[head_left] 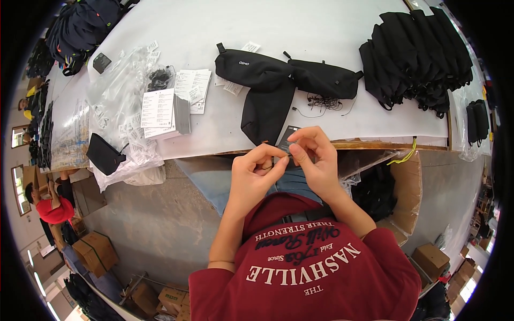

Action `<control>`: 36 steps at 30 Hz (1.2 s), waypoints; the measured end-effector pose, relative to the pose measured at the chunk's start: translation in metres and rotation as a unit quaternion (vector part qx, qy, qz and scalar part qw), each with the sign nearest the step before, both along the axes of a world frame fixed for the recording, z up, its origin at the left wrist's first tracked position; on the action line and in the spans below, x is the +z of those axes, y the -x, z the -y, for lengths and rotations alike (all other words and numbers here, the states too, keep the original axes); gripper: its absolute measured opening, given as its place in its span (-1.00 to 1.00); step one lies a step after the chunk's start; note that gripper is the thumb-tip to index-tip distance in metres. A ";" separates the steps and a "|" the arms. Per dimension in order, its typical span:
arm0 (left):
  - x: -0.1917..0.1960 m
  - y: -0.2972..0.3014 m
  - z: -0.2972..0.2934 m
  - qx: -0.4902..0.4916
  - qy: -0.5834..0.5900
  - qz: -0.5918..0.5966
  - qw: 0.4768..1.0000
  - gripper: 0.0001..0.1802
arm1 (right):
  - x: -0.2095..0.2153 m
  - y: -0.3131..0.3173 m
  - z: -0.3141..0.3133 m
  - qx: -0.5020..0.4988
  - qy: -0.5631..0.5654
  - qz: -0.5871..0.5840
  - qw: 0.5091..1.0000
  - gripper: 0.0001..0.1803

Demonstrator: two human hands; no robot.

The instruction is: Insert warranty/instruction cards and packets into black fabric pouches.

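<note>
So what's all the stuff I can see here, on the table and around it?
small dark tag: one, dark grey, pinched between both hands at the table edge
flat pouches: about three, black, middle of the table
folded black items: one large pile, black, table's right
paper leaflets: a stack, white, table's left
clear plastic bags: a heap, left of the leaflets
small pouch: one, black, left table edge
cardboard box: one, brown, under the table, right
left hand: one, fingers on the tag
right hand: one, fingers on the tag
</note>
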State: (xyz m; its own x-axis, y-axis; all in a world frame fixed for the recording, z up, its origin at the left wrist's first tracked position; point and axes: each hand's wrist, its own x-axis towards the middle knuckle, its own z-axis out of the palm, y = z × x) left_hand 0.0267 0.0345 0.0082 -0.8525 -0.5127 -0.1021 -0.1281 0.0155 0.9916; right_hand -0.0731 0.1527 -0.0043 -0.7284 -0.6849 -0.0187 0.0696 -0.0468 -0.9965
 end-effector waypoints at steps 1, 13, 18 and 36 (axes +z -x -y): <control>-0.001 0.000 0.000 0.000 0.000 0.000 1.000 -0.93 | 0.000 0.000 0.000 0.000 0.000 0.000 1.000 -0.86; 0.007 0.002 0.006 -0.020 0.093 -0.002 0.996 -0.89 | 0.002 0.002 0.009 0.016 -0.001 -0.082 0.997 -0.86; 0.076 0.021 0.015 -0.150 0.102 -0.239 0.954 -0.82 | -0.006 0.020 -0.001 -0.055 -0.018 -0.058 0.997 -0.78; 0.139 0.043 -0.026 -0.395 -0.527 -0.512 0.552 -0.66 | -0.035 0.058 -0.019 0.003 -0.116 -0.052 0.992 -0.80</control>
State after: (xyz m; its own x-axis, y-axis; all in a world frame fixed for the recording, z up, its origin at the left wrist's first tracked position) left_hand -0.0162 0.0602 0.1469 -0.6544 -0.0567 0.7540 0.1422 -0.9886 0.0491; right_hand -0.1310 0.1719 -0.0396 -0.7312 -0.6746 -0.1019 -0.0339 0.1851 -0.9821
